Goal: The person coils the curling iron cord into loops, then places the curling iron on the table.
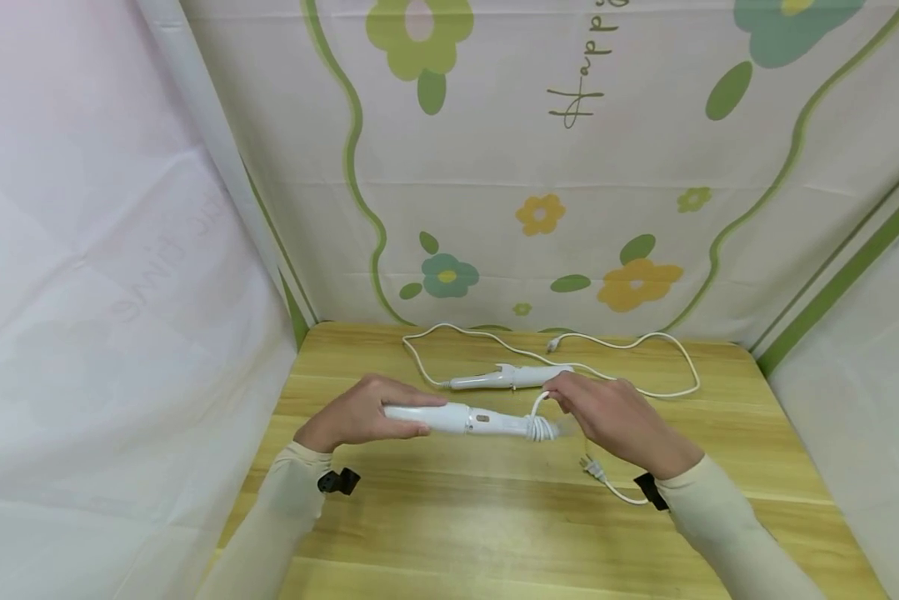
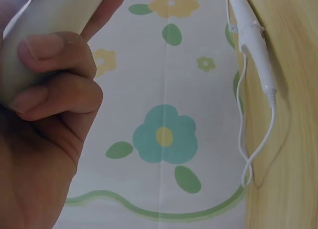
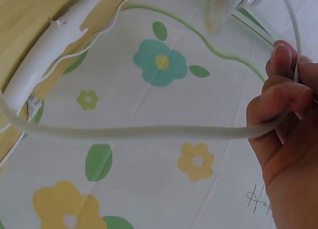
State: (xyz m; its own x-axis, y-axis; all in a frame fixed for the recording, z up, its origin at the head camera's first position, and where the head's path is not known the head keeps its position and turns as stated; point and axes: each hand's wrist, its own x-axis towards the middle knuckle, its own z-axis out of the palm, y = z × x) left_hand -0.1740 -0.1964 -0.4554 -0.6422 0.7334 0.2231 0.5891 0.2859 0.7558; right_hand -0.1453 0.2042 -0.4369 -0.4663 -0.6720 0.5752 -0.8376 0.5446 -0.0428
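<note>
My left hand (image 1: 374, 410) grips the thick white barrel of a curling iron (image 1: 486, 420), held level above the table. Fingers curl round that barrel in the left wrist view too. Several turns of white cord (image 1: 542, 428) are wound about the iron's slim right end. My right hand (image 1: 606, 414) pinches the cord between thumb and fingers, just right of the coils. In the right wrist view, a loop of cord (image 3: 149, 132) runs out from the curled fingers. The cord's plug (image 1: 593, 468) hangs below the right hand.
A second white curling iron (image 1: 494, 379) lies behind my hands on the wooden table (image 1: 449, 517). Its cord (image 1: 677, 337) loops along the back, ending in a plug (image 1: 553, 344). Flower-printed cloth (image 1: 479, 167) stands behind the table, with pale cloth on both sides.
</note>
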